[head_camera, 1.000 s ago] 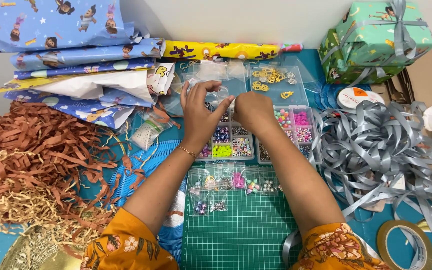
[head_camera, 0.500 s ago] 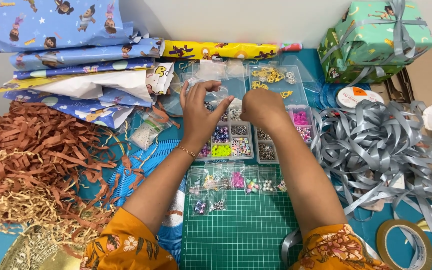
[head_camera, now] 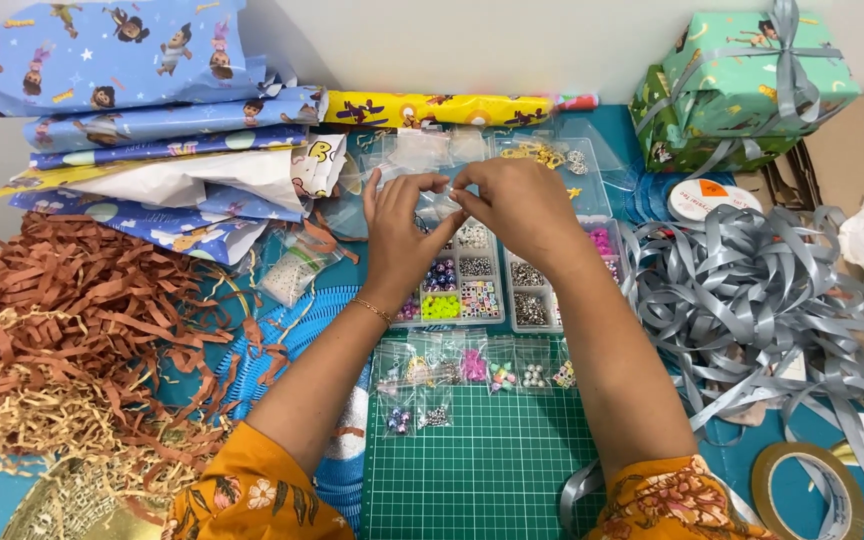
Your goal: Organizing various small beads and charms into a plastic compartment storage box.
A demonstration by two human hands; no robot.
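Both hands meet above the clear bead organizer box (head_camera: 472, 285) on the table (head_camera: 652, 170). The left hand (head_camera: 402, 235) and the right hand (head_camera: 517, 205) each pinch with thumb and forefinger at one small clear plastic bag (head_camera: 444, 200) held between them, just over the box's far compartments. Near the wrists, a row of small bead packets (head_camera: 472, 370) lies along the far edge of one green cutting mat (head_camera: 482, 460). One heap of grey ribbon (head_camera: 762, 290) sits right, and two tape rolls (head_camera: 812, 490) are there too.
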